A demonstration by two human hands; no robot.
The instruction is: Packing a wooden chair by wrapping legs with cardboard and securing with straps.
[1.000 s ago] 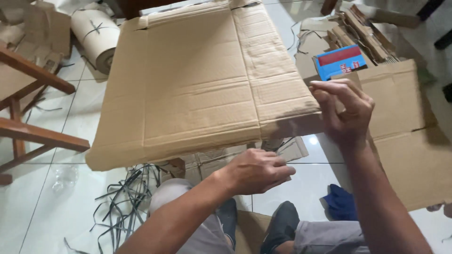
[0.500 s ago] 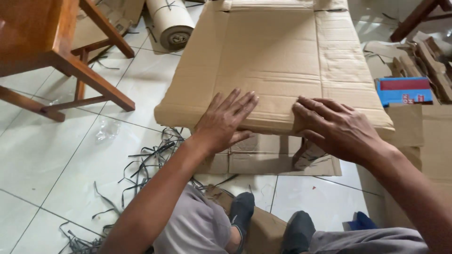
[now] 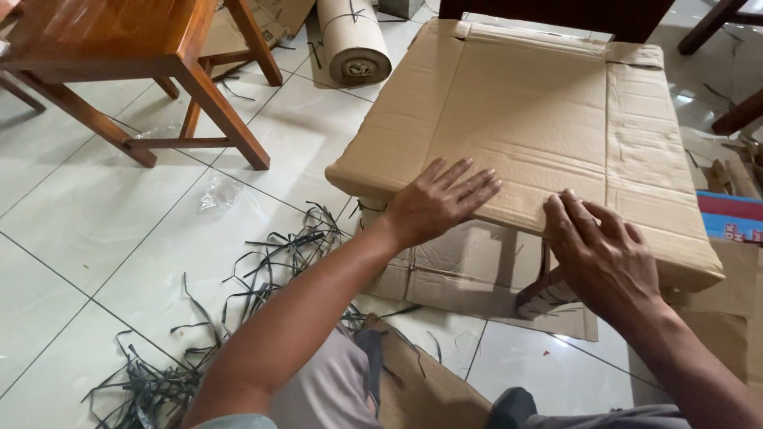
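- Currently, a large folded cardboard sheet point(image 3: 524, 127) is being pressed flat; it is raised off the tiled floor point(image 3: 103, 222), with more flattened cardboard point(image 3: 469, 274) under its near edge.
- Left of it, a wooden chair point(image 3: 135, 48), a paper roll point(image 3: 354, 40) and black strapping scraps point(image 3: 238, 278) are seen.
- The left hand point(image 3: 437, 202) is laid palm down, fingers spread wide, on the sheet's near edge; nothing is gripped.
- The right hand point(image 3: 600, 254) is likewise flat and open, just beside it.
- By judgement, a crease is being set; firm, even pressure along the fold is called for next.
- Compared with half a second ago, both hands are found further right along the edge, and the view is shifted left.
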